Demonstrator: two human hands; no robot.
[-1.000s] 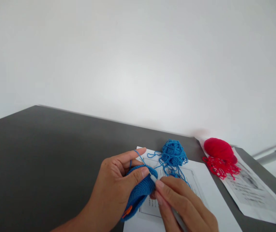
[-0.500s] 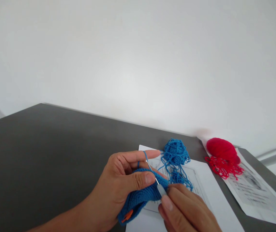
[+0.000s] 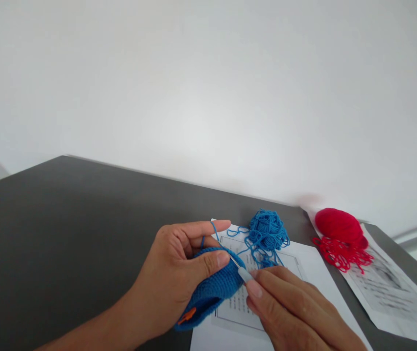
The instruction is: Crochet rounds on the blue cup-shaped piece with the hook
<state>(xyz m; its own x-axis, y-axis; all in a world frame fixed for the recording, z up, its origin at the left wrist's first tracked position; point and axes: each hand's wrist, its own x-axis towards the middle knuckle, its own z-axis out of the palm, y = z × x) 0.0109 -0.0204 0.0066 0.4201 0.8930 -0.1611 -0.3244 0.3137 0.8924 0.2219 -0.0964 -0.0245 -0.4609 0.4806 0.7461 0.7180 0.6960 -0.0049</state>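
My left hand (image 3: 174,275) pinches a blue crocheted piece (image 3: 214,290) between thumb and fingers, with a strand of blue yarn looped over its outstretched forefinger. An orange stitch marker (image 3: 187,316) hangs at the piece's lower edge. My right hand (image 3: 296,312) grips a crochet hook (image 3: 239,269) by its pale handle, and the thin metal tip is pushed into the top edge of the piece. The strand runs back to a loose ball of blue yarn (image 3: 267,231) lying just beyond both hands.
A printed sheet of paper (image 3: 303,270) lies under the blue yarn and my hands on the dark grey table (image 3: 66,229). Further right, a red yarn ball (image 3: 340,228) with loose red loops rests on a second printed sheet (image 3: 387,292). A white wall stands behind.
Both hands shifted slightly right and back during the stitching. The hook's tip has slid in and out of the blue piece's edge, and the view has tilted a little.
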